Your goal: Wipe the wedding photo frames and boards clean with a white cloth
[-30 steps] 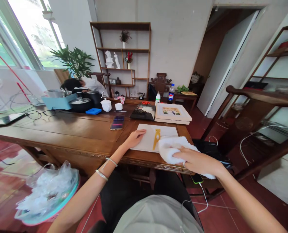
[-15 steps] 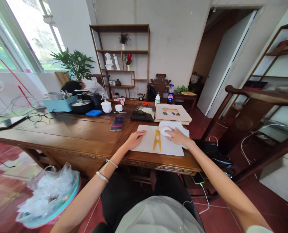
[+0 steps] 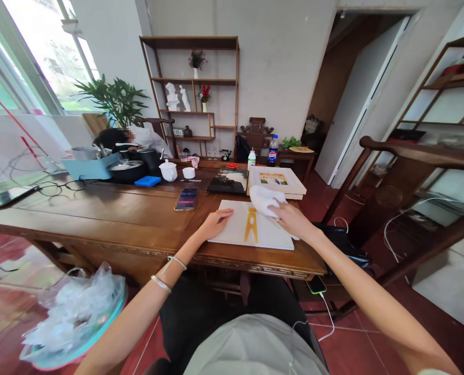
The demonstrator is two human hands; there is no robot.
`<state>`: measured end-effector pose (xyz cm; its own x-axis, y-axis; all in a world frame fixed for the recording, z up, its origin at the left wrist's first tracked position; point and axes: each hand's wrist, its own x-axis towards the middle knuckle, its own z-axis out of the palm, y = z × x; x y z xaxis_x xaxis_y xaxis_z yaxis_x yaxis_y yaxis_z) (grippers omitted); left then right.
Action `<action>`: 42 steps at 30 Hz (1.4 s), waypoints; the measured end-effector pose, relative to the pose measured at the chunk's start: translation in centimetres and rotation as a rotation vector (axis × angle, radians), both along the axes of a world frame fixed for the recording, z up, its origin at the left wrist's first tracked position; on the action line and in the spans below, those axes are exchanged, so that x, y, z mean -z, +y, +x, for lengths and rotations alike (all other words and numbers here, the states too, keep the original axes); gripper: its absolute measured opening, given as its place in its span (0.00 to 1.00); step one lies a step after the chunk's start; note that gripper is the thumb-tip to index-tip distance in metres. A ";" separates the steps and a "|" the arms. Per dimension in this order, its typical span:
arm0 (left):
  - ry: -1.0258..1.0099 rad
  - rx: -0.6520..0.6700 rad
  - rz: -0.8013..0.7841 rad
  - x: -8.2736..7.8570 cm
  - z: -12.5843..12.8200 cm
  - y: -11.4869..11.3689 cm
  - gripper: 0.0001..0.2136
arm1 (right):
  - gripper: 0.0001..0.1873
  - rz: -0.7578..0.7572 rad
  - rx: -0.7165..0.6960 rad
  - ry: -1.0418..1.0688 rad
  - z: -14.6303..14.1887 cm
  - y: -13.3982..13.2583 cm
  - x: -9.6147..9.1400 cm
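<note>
A white flat board (image 3: 273,240) lies near the front edge of the wooden table, with a yellow A-shaped flat piece (image 3: 252,212) on its middle. My left hand (image 3: 216,223) rests on the board's left side, fingers stretched out and flat. On the other side, my right hand (image 3: 292,219) grips a bunched white cloth (image 3: 265,198) over the board's upper right part. The cloth hides that corner, and some of my right fingers are hidden behind it.
Behind the board are a framed picture (image 3: 294,177), a dark picture panel (image 3: 220,181) and a phone (image 3: 186,199). A white teapot (image 3: 168,170) and blue box (image 3: 148,180) stand farther left. A plastic-lined basket (image 3: 75,312) is on the floor; a wooden chair (image 3: 396,172) stands right.
My right hand has moved slightly right, and the cloth looks bunched and lifted more toward the back. My left hand stays on the board, and the yellow piece lies as before.
</note>
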<state>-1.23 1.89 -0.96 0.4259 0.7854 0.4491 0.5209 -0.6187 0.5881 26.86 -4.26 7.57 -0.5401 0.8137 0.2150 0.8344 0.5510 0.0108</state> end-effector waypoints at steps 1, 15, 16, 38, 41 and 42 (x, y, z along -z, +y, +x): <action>-0.003 0.002 0.000 0.1 0.0 0.0 0.18 | 0.19 0.004 -0.010 -0.026 -0.5 1.0 0.7; 0.005 -0.016 -0.016 -0.1 0.2 -0.2 0.18 | 0.23 -0.003 0.026 -0.062 -3.2 -6.5 1.7; 0.001 -0.010 -0.011 -0.1 0.2 -0.2 0.18 | 0.23 -0.015 0.014 -0.054 -3.3 -7.5 1.6; -0.022 0.001 -0.002 0.1 0.1 -0.1 0.18 | 0.26 -0.063 0.038 -0.078 -3.5 -4.2 2.5; -0.028 -0.007 0.001 0.2 0.1 -0.1 0.18 | 0.31 -0.135 0.013 -0.065 -3.9 -7.8 2.0; -0.021 -0.009 0.004 0.2 0.1 -0.1 0.18 | 0.31 -0.159 0.009 -0.057 -3.9 -8.2 1.9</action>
